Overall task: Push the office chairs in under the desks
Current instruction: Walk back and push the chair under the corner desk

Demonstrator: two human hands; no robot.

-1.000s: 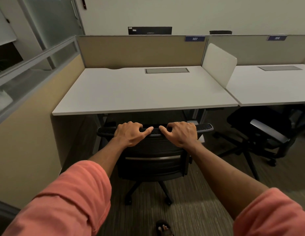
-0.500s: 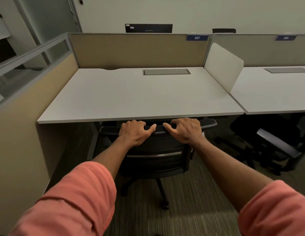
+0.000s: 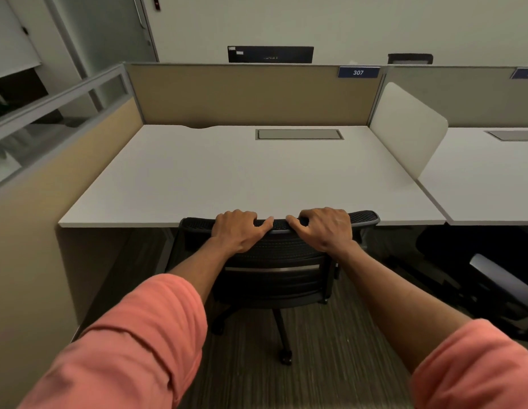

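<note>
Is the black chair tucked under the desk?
Mostly in: the chair has its backrest top at the desk edge; one caster sticks out.

A blue label (image 3: 358,72) with white digits reading "307" sits at the top right corner of the tan partition (image 3: 251,95) behind the tabletop (image 3: 227,172). A second blue label (image 3: 525,73) on the neighbouring grey partition (image 3: 463,95) is cut off at the frame edge, its digits too blurred to read. Faint markings on the dark monitor (image 3: 270,54) beyond are illegible.
</note>
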